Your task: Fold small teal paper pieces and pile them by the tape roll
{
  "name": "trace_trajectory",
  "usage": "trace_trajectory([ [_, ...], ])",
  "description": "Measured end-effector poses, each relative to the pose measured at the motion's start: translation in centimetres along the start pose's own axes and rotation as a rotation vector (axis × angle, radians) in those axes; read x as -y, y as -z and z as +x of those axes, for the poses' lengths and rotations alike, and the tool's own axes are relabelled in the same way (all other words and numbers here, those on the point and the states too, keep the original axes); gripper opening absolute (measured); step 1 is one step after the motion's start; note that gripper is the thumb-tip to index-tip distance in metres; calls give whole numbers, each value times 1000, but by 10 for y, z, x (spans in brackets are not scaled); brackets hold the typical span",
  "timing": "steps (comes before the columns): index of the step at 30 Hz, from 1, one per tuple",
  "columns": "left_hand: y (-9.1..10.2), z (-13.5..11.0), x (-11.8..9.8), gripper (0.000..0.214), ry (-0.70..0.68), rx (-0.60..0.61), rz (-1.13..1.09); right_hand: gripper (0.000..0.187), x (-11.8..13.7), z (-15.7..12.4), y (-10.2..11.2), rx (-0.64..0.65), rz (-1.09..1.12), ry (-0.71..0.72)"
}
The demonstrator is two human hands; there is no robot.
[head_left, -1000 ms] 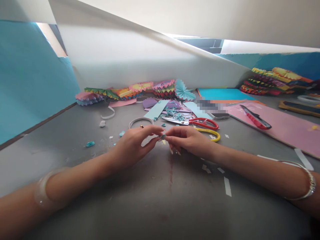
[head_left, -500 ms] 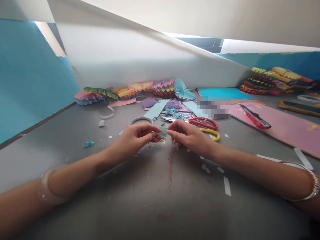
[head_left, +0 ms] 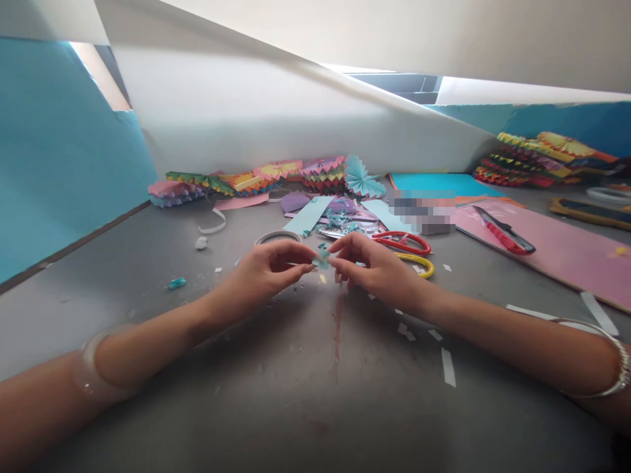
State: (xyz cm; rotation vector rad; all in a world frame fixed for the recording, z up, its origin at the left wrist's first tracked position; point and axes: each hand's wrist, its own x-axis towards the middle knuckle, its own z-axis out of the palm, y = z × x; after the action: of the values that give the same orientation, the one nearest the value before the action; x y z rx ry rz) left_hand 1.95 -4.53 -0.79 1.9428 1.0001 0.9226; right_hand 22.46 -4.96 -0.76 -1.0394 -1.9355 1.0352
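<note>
Two hands are brought together above the grey tabletop (head_left: 108,295): a small teal paper scrap (head_left: 321,260) is pinched between the fingertips of the left hand (head_left: 263,270) and the right hand (head_left: 374,266), at mid-frame, clear of the table. The pinch is carried slightly further out than a second ago, with the scrap held by both hands throughout.

Just beyond the left hand, a ring of tape (head_left: 277,236) lies flat. Red-handled scissors (head_left: 401,243) and yellow-handled scissors (head_left: 415,264) are placed just beyond the right hand. Further out, a pale blue paper strip (head_left: 306,215), teal paper snippets (head_left: 340,220), a pale blue paper fan (head_left: 363,177) and pleated multicoloured paper fans (head_left: 246,182) are spread. A red-handled craft knife (head_left: 505,238) is laid on a pink board (head_left: 566,259).
</note>
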Motion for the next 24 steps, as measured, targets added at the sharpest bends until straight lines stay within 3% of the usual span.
trace_trajectory([
  [5,-2,0,-1,22,20,25,-62,13,-2,0,0,-16,-70,50],
  [16,-1,-1,-6,15,-32,-82,43,12,4,-3,0,-48,-138,74],
  [24,-2,-1,-8,20,28,-2,3,11,6,-4,-1,-62,-260,132],
])
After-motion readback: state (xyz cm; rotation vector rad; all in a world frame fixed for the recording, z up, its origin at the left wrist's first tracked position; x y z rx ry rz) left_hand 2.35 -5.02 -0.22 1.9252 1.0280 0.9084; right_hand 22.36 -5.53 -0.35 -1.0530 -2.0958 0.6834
